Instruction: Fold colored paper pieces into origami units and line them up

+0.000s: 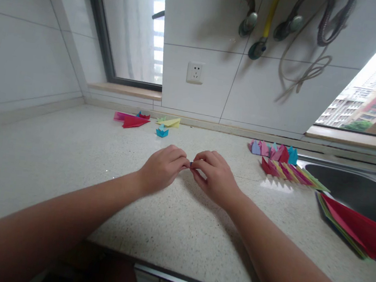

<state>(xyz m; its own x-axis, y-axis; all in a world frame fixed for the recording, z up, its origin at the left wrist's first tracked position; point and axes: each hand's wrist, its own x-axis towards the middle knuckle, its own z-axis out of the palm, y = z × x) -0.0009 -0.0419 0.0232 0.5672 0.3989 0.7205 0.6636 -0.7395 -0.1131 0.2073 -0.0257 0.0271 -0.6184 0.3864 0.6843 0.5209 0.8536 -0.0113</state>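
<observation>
Forearms [85, 210] slant inward, near left and right. My left hand [163, 168] and right hand [217, 178] pinch a small dark piece [191, 164] between them, its long axis hidden.

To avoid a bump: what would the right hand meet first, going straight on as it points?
Beyond the small dark piece it touches, the right hand would likely meet the left hand first.

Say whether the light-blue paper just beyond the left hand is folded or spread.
Folded: the light-blue paper forms a compact shape with raised points.
</observation>
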